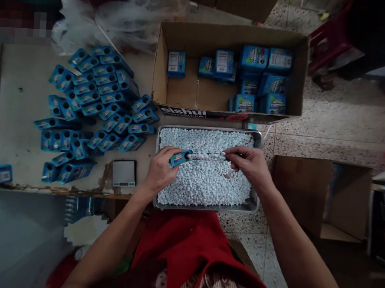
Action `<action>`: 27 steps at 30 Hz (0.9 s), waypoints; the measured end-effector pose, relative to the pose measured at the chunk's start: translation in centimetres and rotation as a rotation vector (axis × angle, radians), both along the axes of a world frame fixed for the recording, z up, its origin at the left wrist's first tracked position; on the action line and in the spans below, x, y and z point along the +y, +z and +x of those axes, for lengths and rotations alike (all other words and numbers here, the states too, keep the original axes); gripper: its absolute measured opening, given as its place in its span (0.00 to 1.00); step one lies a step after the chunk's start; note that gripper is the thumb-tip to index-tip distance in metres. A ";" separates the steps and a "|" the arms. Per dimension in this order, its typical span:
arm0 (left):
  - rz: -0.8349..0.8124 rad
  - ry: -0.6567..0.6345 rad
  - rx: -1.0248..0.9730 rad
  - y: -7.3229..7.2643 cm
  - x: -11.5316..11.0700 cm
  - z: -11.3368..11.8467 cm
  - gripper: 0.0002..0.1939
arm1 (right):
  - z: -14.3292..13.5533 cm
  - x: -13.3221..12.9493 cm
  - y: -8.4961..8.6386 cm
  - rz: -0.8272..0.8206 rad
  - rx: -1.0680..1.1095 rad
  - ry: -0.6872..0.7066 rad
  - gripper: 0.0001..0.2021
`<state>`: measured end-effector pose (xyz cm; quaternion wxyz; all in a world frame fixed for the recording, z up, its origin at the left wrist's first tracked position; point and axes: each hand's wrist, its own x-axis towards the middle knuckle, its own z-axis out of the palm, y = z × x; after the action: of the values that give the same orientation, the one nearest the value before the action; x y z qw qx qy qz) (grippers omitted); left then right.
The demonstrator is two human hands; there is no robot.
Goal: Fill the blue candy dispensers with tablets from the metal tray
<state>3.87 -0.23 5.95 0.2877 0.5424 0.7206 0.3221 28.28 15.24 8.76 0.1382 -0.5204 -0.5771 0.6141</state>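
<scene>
My left hand point(162, 167) grips a small blue candy box point(179, 159), tilted with its dark round opening toward the right. My right hand point(248, 164) pinches the far end of a slim, straight trough point(207, 156) carrying a line of small pale candies. The trough's other end meets the box's opening; whether it reaches inside I cannot tell. Both hands are over a metal tray point(255, 204) filled with loose pale blue-white candies point(203, 186). A bare patch of the tray's bottom shows near my right fingers.
Many blue boxes with round holes point(94, 99) stand on the table to the left. Near them lies a small scale point(124, 173). A cardboard box point(227, 113) with several blue packets stands behind the tray. Clear plastic point(121, 22) lies at the back; another carton point(298, 194) sits at right.
</scene>
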 end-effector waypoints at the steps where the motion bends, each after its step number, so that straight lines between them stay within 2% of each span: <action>1: -0.002 -0.007 -0.017 0.1 -0.1 0.4 0.25 | -0.2 -0.3 0.8 0.052 -0.038 0.030 0.08; 5: -0.016 -0.014 -0.078 0.0 -0.6 1.6 0.22 | -0.6 -1.7 3.6 0.312 -0.181 0.143 0.08; 9: -0.018 0.006 -0.122 -0.8 -1.1 2.6 0.20 | -1.2 -3.5 5.5 0.513 -0.249 0.232 0.11; 12: -0.017 0.024 -0.144 -1.9 -1.3 3.2 0.20 | -1.2 -4.7 6.2 0.581 -0.252 0.255 0.11; 15: -0.032 0.078 -0.178 -2.6 -1.7 3.2 0.21 | 1.8 -5.3 5.3 0.540 -0.297 0.157 0.11; 16: -0.034 0.106 -0.187 -2.6 -1.9 3.0 0.21 | 3.8 -5.4 4.4 0.511 -0.334 0.093 0.11; 18: -0.038 0.158 -0.192 -2.3 -2.6 2.2 0.20 | 8.6 -5.6 1.5 0.444 -0.441 -0.056 0.12; 20: -0.043 0.184 -0.178 -1.7 -3.7 1.3 0.20 | 13.3 -5.9 -2.5 0.353 -0.547 -0.194 0.13; 22: -0.058 0.184 -0.154 -1.3 -5.0 0.7 0.19 | 15.8 -6.6 -7.0 0.219 -0.545 -0.301 0.15; 24: -0.083 0.182 -0.132 -1.2 -6.3 0.6 0.19 | 14.9 -7.5 -11.3 0.095 -0.426 -0.334 0.18; 27: -0.126 0.219 -0.093 -1.7 -7.4 1.1 0.21 | 8.7 -8.8 -15.8 -0.027 -0.217 -0.277 0.20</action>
<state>5.02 -7.65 4.30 0.3173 0.4262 0.7801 0.3304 36.97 6.43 -7.04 0.1513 -0.6598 -0.5030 0.5373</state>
